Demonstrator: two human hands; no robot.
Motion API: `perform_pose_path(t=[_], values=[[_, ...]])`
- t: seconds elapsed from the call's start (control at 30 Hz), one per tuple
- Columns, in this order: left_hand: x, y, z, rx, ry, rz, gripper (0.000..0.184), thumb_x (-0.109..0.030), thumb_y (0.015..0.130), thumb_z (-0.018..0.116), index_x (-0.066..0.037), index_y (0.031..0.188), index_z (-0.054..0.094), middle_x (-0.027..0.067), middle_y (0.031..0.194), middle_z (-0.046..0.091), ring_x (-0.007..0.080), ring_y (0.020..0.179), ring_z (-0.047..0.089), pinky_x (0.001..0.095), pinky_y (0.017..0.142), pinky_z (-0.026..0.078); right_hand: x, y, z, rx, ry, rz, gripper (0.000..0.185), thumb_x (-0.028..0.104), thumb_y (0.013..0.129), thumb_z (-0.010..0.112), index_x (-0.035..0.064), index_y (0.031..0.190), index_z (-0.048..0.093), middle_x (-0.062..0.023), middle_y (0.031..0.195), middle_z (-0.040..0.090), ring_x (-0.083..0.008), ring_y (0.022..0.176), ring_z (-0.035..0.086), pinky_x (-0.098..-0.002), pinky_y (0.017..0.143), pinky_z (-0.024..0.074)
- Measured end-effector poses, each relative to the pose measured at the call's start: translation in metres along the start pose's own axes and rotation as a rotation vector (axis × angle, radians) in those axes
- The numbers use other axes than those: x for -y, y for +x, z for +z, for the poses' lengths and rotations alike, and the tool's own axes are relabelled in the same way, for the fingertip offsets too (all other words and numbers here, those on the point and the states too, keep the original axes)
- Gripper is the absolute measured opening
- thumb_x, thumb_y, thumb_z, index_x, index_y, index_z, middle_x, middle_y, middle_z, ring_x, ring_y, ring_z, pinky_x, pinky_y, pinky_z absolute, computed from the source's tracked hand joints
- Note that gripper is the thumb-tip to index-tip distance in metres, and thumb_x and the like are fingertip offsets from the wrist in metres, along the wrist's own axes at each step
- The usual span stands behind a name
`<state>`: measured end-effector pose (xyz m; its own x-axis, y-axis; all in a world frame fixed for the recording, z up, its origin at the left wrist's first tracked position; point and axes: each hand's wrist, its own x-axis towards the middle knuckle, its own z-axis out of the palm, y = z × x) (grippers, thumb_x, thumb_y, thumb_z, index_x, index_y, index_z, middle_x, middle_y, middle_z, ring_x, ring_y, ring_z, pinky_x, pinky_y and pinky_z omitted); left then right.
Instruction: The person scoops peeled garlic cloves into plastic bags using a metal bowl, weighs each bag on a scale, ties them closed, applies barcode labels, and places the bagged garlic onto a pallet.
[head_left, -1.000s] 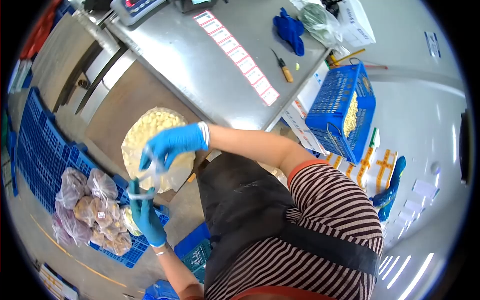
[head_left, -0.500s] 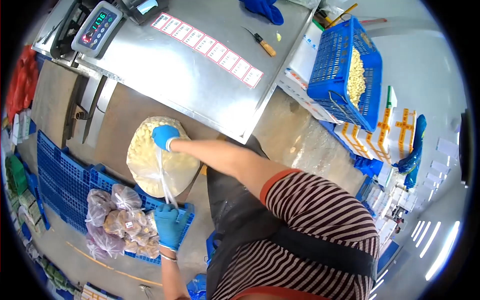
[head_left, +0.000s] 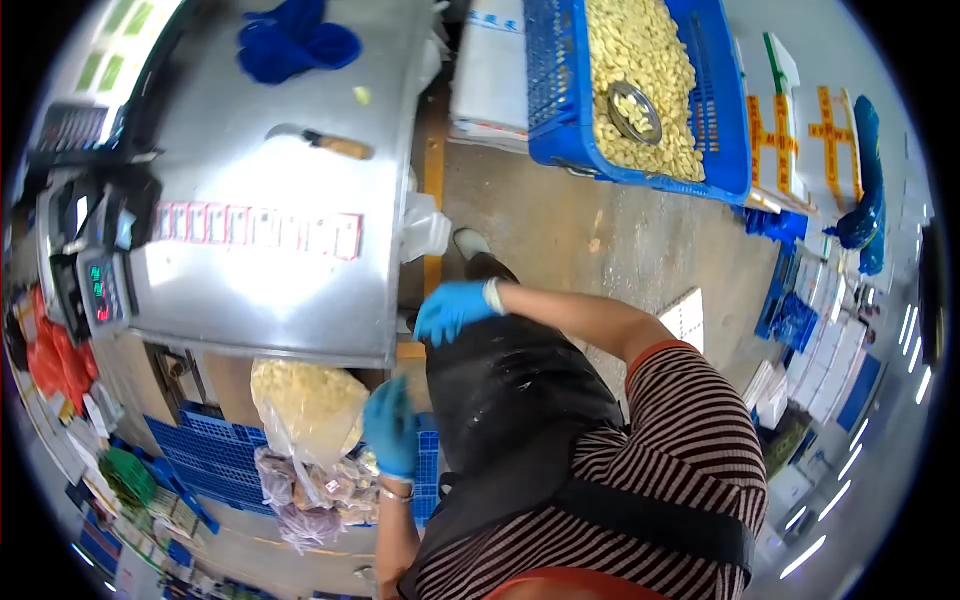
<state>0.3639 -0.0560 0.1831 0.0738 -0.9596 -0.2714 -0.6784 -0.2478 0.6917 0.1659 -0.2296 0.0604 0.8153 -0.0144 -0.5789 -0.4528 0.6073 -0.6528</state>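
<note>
My right hand (head_left: 455,311), in a blue glove, is held in front of my black apron with its fingers stretched out and holds nothing. My left hand (head_left: 390,428), also blue-gloved and a little blurred, is raised beside a clear plastic bag (head_left: 310,405) full of pale pieces that look like peeled garlic cloves. Its fingers point up, loosely extended, with no object seen in them. The bag stands by the near edge of the steel table (head_left: 270,310). Behind my left hand, several smaller bags of brownish produce (head_left: 345,485) lie on a blue plastic pallet (head_left: 215,460).
On the table are a strip of labels (head_left: 255,228), a wooden-handled knife (head_left: 320,142), a blue cloth (head_left: 297,42) and a digital scale (head_left: 102,290). A blue basket (head_left: 560,90) of pale cloves, with a round metal bowl (head_left: 634,112), stands right of the table. Taped white boxes (head_left: 835,150) stand beyond.
Both hands have let go of the clear plastic bag and moved away from it. My view has swung right, bringing the blue basket and its contents closer.
</note>
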Motion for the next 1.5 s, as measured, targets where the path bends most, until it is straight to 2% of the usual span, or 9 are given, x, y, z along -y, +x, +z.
perform_pose_path(t=[0.1, 0.17, 0.3, 0.53, 0.97, 1.23, 1.3, 1.4, 1.5], values=[[-0.035, 0.078, 0.075, 0.194, -0.136, 0.059, 0.024, -0.009, 0.085, 0.065, -0.006, 0.109, 0.068, 0.0158, 0.105, 0.066, 0.0353, 0.096, 0.062, 0.042, 0.084, 0.049, -0.068, 0.014, -0.118, -0.687, -0.712, -0.057, 0.036, 0.017, 0.09, 0.057, 0.0085, 0.125, 0.061, -0.0138, 0.115, 0.066, -0.0296, 0.103, 0.065, -0.0362, 0.086, 0.0533], [-0.046, 0.128, 0.114, 0.19, -0.028, 0.161, 0.023, -0.011, 0.085, 0.066, -0.006, 0.107, 0.068, 0.0161, 0.106, 0.066, 0.0347, 0.095, 0.062, 0.0422, 0.085, 0.049, -0.037, 0.019, -0.165, -0.909, -0.657, -0.041, 0.045, 0.01, 0.089, 0.053, 0.011, 0.134, 0.054, -0.0135, 0.13, 0.059, -0.0345, 0.115, 0.058, -0.0392, 0.097, 0.0481], [-0.052, 0.214, 0.168, 0.118, 0.067, 0.137, 0.023, -0.008, 0.084, 0.065, -0.006, 0.107, 0.067, 0.0153, 0.107, 0.065, 0.0343, 0.096, 0.061, 0.0412, 0.086, 0.049, -0.017, 0.093, -0.234, -0.954, -1.073, -0.43, 0.054, 0.003, 0.089, 0.049, 0.0187, 0.141, 0.047, -0.0091, 0.139, 0.052, -0.0325, 0.121, 0.054, -0.042, 0.101, 0.0443], [-0.052, 0.227, 0.194, 0.104, 0.036, 0.07, 0.023, -0.006, 0.082, 0.066, -0.005, 0.105, 0.068, 0.0166, 0.105, 0.066, 0.0352, 0.094, 0.061, 0.0403, 0.085, 0.049, -0.058, 0.184, -0.26, -0.643, -1.381, -0.336, 0.022, 0.017, 0.084, 0.057, 0.018, 0.102, 0.071, -0.006, 0.111, 0.067, -0.0282, 0.105, 0.062, -0.0419, 0.09, 0.0472], [-0.045, 0.206, 0.185, 0.141, 0.122, 0.057, 0.027, -0.009, 0.084, 0.065, -0.005, 0.111, 0.067, 0.0172, 0.103, 0.066, 0.0359, 0.093, 0.061, 0.0409, 0.084, 0.049, -0.12, 0.034, -0.167, -0.457, -0.443, -0.21, 0.009, 0.011, 0.083, 0.064, 0.006, 0.088, 0.058, -0.0185, 0.09, 0.062, -0.0388, 0.084, 0.062, -0.0422, 0.07, 0.0498], [-0.048, 0.202, 0.139, 0.315, 0.771, 0.235, 0.095, -0.023, 0.074, 0.076, -0.019, 0.153, 0.024, 0.0112, 0.147, 0.038, 0.0361, 0.134, 0.035, 0.0466, 0.109, 0.03, -0.053, -0.097, -0.116, -0.088, -0.681, -0.189, 0.019, 0.018, 0.084, 0.056, 0.003, 0.092, 0.063, -0.0236, 0.083, 0.064, -0.0432, 0.078, 0.062, -0.0474, 0.071, 0.0487], [-0.051, 0.209, 0.137, 0.416, 0.779, 0.28, 0.065, -0.021, 0.072, 0.075, -0.016, 0.133, 0.052, 0.0121, 0.13, 0.055, 0.0284, 0.122, 0.049, 0.0434, 0.105, 0.034, -0.063, -0.123, -0.101, 0.055, -0.76, -0.195, 0.016, 0.017, 0.084, 0.056, 0.0047, 0.091, 0.064, -0.0245, 0.082, 0.064, -0.0432, 0.077, 0.062, -0.0471, 0.069, 0.0496], [-0.02, 0.166, 0.17, 0.632, 0.468, 0.263, 0.021, -0.019, 0.07, 0.076, -0.011, 0.09, 0.074, 0.0118, 0.091, 0.071, 0.0227, 0.084, 0.068, 0.0377, 0.083, 0.051, -0.07, -0.166, -0.093, -0.578, -0.891, 0.094, 0.011, 0.011, 0.084, 0.056, 0.0061, 0.091, 0.063, -0.0248, 0.077, 0.063, -0.0428, 0.077, 0.062, -0.0454, 0.068, 0.051], [-0.051, 0.128, 0.156, 0.526, -0.383, -0.437, 0.025, -0.021, 0.073, 0.08, -0.008, 0.092, 0.072, 0.0143, 0.091, 0.071, 0.0247, 0.074, 0.066, 0.0346, 0.07, 0.052, -0.042, -0.177, -0.101, -1.299, -0.652, -0.277, 0.022, 0.019, 0.083, 0.071, 0.0054, 0.098, 0.062, -0.0146, 0.074, 0.062, -0.0267, 0.068, 0.065, -0.0387, 0.063, 0.0531]])
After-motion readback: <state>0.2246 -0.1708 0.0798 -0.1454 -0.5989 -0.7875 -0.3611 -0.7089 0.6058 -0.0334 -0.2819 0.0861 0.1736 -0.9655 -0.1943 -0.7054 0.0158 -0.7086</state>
